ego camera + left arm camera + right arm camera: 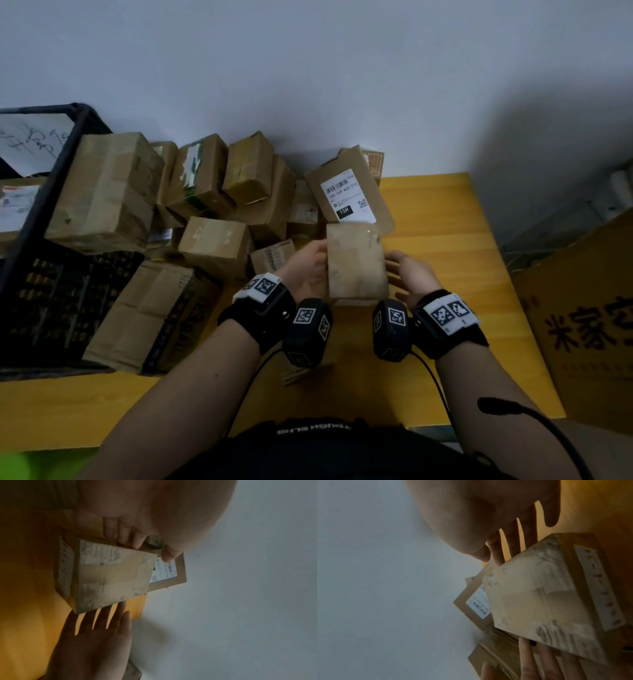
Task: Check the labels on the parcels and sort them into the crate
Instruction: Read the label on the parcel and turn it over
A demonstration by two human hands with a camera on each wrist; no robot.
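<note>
Over the yellow table point(459, 260) I hold a small, worn cardboard parcel point(356, 262) with torn label scraps on its face. My left hand point(317, 263) grips its left edge, thumb on top and fingers behind point(123, 534). Straight, spread fingers point(102, 616) of my right hand point(399, 270) reach its right edge, seen too in the right wrist view point(513, 534). Just behind it leans a flat parcel with a white barcode label point(349, 195). The black plastic crate point(65, 161) stands at the far left with parcels and paper inside.
A pile of brown parcels point(212, 192) fills the table between the crate and my hands, some leaning on the crate. A large printed cardboard box point(589, 325) stands off the table's right edge. A grey wall point(308, 68) rises behind.
</note>
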